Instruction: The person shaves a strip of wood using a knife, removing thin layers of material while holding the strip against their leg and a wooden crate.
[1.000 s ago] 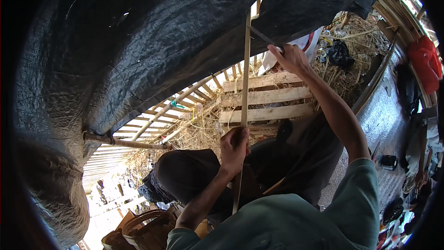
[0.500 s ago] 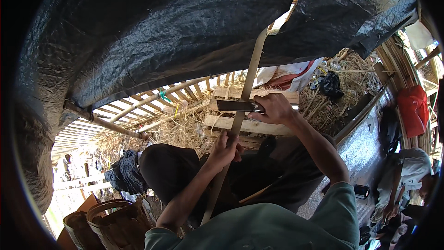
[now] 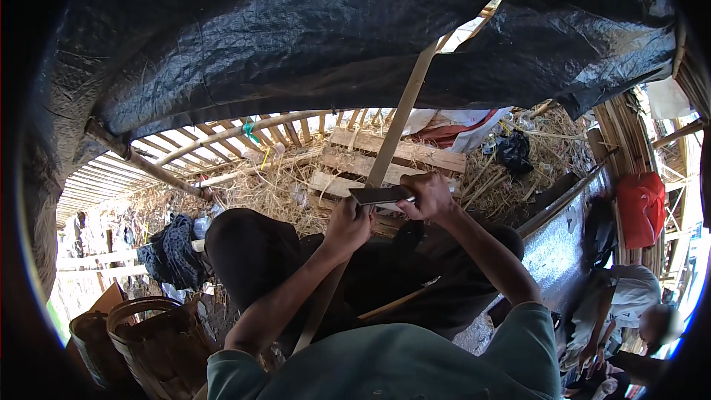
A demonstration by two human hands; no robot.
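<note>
Compared with half a second ago, the knife (image 3: 379,195) is being held lower on the bamboo strip (image 3: 398,120), closer to the left hand (image 3: 348,226), and both hands are now nearly touching. The strip, long, flat and pale tan, is being kept tilted, running from the lap up past the black plastic sheeting (image 3: 296,37), whose surface is crinkled and glossy. The left hand's fingers are being clenched around the strip just below the blade. The right hand (image 3: 428,196) is being closed around the knife's handle, with the dark, flat blade being laid across the strip. Beyond the hands, a rough wooden pallet (image 3: 415,152) is lying on dry, tangled straw (image 3: 274,192). A woven basket (image 3: 159,341) with a rounded rim is standing at the lower left.
</note>
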